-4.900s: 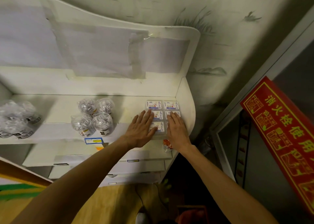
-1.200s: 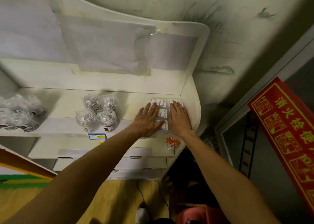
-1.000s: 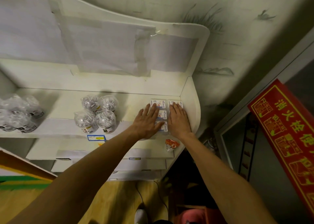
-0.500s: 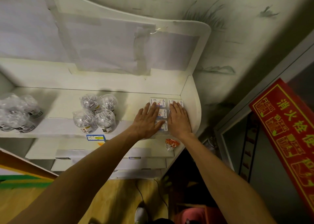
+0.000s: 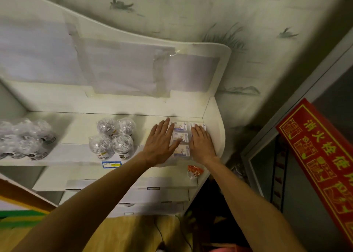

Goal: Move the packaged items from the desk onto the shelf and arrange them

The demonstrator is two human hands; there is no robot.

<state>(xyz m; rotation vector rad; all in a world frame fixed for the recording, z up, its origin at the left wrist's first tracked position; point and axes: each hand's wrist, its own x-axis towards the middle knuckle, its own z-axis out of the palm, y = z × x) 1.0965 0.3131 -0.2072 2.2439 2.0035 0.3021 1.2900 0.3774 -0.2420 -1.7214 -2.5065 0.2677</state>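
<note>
Your left hand (image 5: 159, 144) lies flat, fingers straight and spread, palm down at the left edge of the small flat packages (image 5: 180, 137) on the white shelf (image 5: 76, 129). Your right hand (image 5: 202, 143) lies flat in the same way over the right column of those packages, fingers straight and together, pointing to the far side. Neither hand grips anything; both press or rest with open palms.

The packages sit at the far right end of the shelf, close against its right side panel (image 5: 213, 122), laid flat in two columns running from near to far. The middle column shows in the gap between your hands; the right column is largely covered, with only its far package visible past your fingertips.

To the left on the same shelf stands a cluster of four clear wrapped jars (image 5: 113, 139), apart from your left hand. A second group of clear wrapped jars (image 5: 24, 139) sits at the far left. A blue and yellow price label (image 5: 111, 164) is fixed to the shelf's near edge. A small orange packet (image 5: 194, 171) lies on the lower ledge, below your right wrist. A red sign with yellow characters (image 5: 321, 154) hangs at right.
</note>
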